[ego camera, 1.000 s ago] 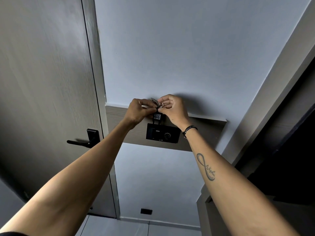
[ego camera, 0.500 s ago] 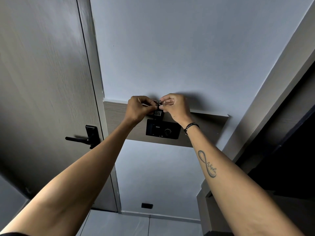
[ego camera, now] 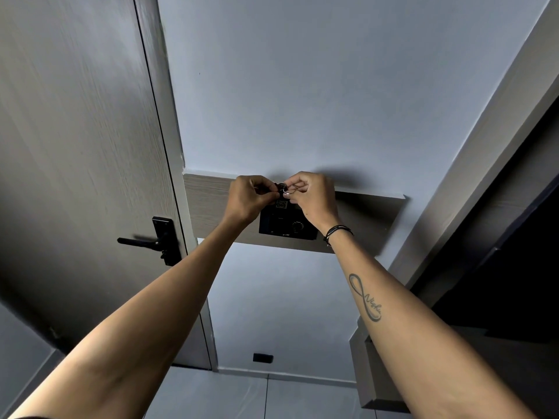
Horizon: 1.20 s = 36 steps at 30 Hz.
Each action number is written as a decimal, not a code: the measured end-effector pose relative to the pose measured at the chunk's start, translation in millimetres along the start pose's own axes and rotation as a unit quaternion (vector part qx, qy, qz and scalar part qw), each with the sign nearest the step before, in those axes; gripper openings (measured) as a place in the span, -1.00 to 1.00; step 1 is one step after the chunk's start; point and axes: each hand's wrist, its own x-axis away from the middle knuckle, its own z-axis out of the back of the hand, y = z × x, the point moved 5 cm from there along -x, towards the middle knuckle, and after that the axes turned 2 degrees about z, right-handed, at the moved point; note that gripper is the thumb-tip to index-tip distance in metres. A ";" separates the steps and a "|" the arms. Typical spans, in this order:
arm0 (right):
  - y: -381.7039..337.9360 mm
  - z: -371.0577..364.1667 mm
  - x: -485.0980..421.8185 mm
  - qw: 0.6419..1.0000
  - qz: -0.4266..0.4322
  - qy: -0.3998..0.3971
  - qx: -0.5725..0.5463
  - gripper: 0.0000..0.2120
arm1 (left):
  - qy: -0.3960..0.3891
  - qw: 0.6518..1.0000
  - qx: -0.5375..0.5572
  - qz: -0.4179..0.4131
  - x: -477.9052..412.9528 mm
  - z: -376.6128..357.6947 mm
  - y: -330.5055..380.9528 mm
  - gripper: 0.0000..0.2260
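Both hands are raised together just above mid-frame, against a wooden panel [ego camera: 208, 204] on the pale wall [ego camera: 302, 86]. The left hand [ego camera: 248, 196] has its fingers curled in, and its fingertips pinch the dark end of a small bunch [ego camera: 279, 186] of key hardware at its 3 o'clock. The right hand [ego camera: 314, 198] is at the bunch's 3 o'clock and pinches a thin silver ring [ego camera: 292, 189] between thumb and forefinger, its other fingers folded behind. The ring touches the dark piece held by the left hand, so the two hands all but meet around it. How the pieces link is too small to tell. A little tag [ego camera: 281, 204] with a printed code square hangs at the bunch's 6 o'clock, between the two palms. It lies in front of the top edge of a black box [ego camera: 287, 229] fixed on the panel. The box has a round dial towards its 3 o'clock side, and the right wrist covers its right edge. A dark band [ego camera: 337, 232] circles that wrist, and a looped tattoo [ego camera: 366, 297] marks the forearm at the band's 5 o'clock. A grey door [ego camera: 75, 146] fills the 9 o'clock side of the view, its black handle [ego camera: 145, 241] at the left hand's 8 o'clock. Low on the wall, at the box's 6 o'clock and well apart from it, sits a dark socket [ego camera: 262, 357].
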 end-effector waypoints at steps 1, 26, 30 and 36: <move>0.6 -0.4 0.5 1.000 0.002 0.002 0.006 -0.78 | 0.002 1.000 -0.004 0.000 0.7 -0.9 -0.6 -0.96; 19.9 -11.9 17.6 0.997 -0.041 0.044 -0.042 -0.81 | -0.019 0.997 -0.068 0.037 1.4 -2.0 -12.2 -0.95; 21.8 -10.9 18.8 0.997 -0.041 0.059 -0.039 -0.88 | -0.026 0.996 -0.083 0.037 0.0 -1.8 -10.9 -0.95; 22.5 -13.0 23.1 0.998 -0.040 0.051 -0.003 -0.88 | -0.036 0.994 -0.103 0.034 1.4 -2.8 -15.9 -0.96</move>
